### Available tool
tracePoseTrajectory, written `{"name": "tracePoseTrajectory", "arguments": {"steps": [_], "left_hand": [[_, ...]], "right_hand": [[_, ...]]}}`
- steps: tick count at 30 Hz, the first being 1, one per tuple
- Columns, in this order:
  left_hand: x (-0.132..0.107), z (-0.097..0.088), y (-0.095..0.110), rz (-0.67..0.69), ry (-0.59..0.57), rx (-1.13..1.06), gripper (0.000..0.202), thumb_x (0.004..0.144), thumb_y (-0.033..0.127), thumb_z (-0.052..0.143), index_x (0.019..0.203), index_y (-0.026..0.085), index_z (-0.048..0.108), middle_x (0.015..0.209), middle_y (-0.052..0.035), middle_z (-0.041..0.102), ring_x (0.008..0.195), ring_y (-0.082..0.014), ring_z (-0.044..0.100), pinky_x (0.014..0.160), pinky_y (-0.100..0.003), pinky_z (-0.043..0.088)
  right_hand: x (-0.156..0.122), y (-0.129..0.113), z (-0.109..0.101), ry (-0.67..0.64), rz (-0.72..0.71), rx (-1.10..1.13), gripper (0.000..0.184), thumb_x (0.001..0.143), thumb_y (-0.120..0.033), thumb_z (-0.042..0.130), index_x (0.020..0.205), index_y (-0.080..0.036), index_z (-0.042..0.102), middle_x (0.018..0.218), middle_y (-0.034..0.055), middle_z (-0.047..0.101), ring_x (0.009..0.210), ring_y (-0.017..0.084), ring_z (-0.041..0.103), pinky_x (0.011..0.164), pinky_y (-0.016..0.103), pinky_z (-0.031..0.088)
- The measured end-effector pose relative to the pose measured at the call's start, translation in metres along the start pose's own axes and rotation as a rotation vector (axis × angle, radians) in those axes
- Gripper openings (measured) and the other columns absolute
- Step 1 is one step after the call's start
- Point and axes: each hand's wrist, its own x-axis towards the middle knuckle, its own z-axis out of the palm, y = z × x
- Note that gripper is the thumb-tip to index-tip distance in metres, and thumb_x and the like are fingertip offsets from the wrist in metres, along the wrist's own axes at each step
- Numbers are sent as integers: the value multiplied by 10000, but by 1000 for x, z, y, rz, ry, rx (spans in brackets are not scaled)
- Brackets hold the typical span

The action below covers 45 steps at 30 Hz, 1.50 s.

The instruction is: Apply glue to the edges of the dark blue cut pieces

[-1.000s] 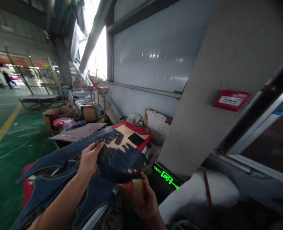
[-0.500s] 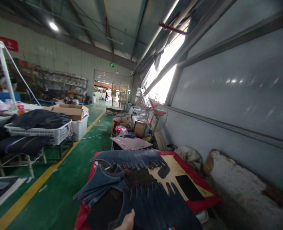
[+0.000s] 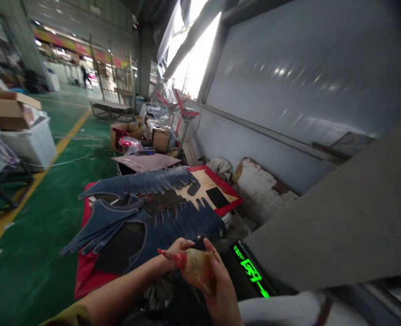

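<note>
My right hand (image 3: 222,287) is gripping the bottle (image 3: 195,268) and hiding part of its body, while the bottle is covering part of my left hand (image 3: 176,248). Between my hands a dark piece (image 3: 199,245) is showing only in part, so I am not making out its full shape. The view's bottom edge is cutting off my right wrist (image 3: 230,313) and my olive sleeve (image 3: 71,318). Overlapping denim pieces (image 3: 181,226) are hiding much of the red-edged board (image 3: 231,206) beneath. The small characters on the green sign (image 3: 251,270) are blurring past reading. The left edge is cropping a cardboard box (image 3: 3,110), and a distant person (image 3: 84,75) is appearing too small and smeared for detail.
</note>
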Motion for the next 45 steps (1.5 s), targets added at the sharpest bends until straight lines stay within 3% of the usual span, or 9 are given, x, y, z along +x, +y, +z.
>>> {"name": "tracePoseTrajectory", "arguments": {"steps": [4,8,11,16,22,29,32,37,45], "left_hand": [[-4,-14,9,-38,-64,-73,418,657,521,774,731,125,663,702,-57,668,707,-180,617,772,-306,498],[-17,-18,27,-134,-85,-249,478,734,562,727,867,109,657,689,-59,669,640,-162,610,684,-294,504],[-25,-16,37,-217,-38,-400,468,701,543,769,797,111,618,608,-24,620,535,-126,566,563,-241,462],[-32,-16,43,-175,-87,-399,475,718,546,754,663,109,575,558,-20,582,499,-106,534,545,-229,450],[-38,-20,47,-219,-44,-400,500,667,576,779,719,134,553,522,26,537,474,-96,509,545,-229,443],[-42,-23,43,-227,-35,-385,501,679,576,770,773,133,557,507,36,528,444,-80,492,580,-228,438],[-43,-23,39,-211,-52,-371,493,696,572,761,760,131,552,485,40,519,434,-71,497,664,-241,472],[-45,-20,38,-223,-73,-393,497,690,565,766,811,120,581,484,42,508,411,-72,448,509,-213,410],[-45,-14,43,-196,-97,-346,471,713,550,756,770,122,569,465,46,480,407,-73,444,492,-215,380]], "right_hand": [[-5,-9,-22,266,-315,-197,503,754,-542,682,1132,-234,557,985,90,679,805,235,673,697,383,546],[-16,-17,-61,540,-723,-561,373,783,-526,659,947,-193,624,1084,117,611,1022,265,590,831,401,489],[-24,-24,-68,511,-973,-778,245,835,-419,639,919,-191,614,1037,86,596,1008,215,559,859,357,449],[-31,-28,-45,344,-1248,-1058,88,900,-254,564,955,-190,588,991,58,563,896,148,572,754,275,466],[-35,-32,-33,343,-1403,-1271,75,891,-210,589,954,-170,577,935,61,571,845,142,574,736,271,477],[-37,-28,-30,266,-1406,-1199,57,901,-217,568,935,-171,572,932,61,573,845,141,577,714,271,480],[-35,-26,-29,319,-1403,-1215,65,891,-204,583,946,-170,584,935,66,583,847,153,577,727,293,478],[-32,-25,-26,293,-1385,-1144,55,897,-221,570,925,-175,582,941,67,575,852,156,577,715,292,476],[-32,-27,-33,384,-1376,-1130,71,893,-217,576,948,-175,587,942,67,576,857,162,568,743,307,468]]}}
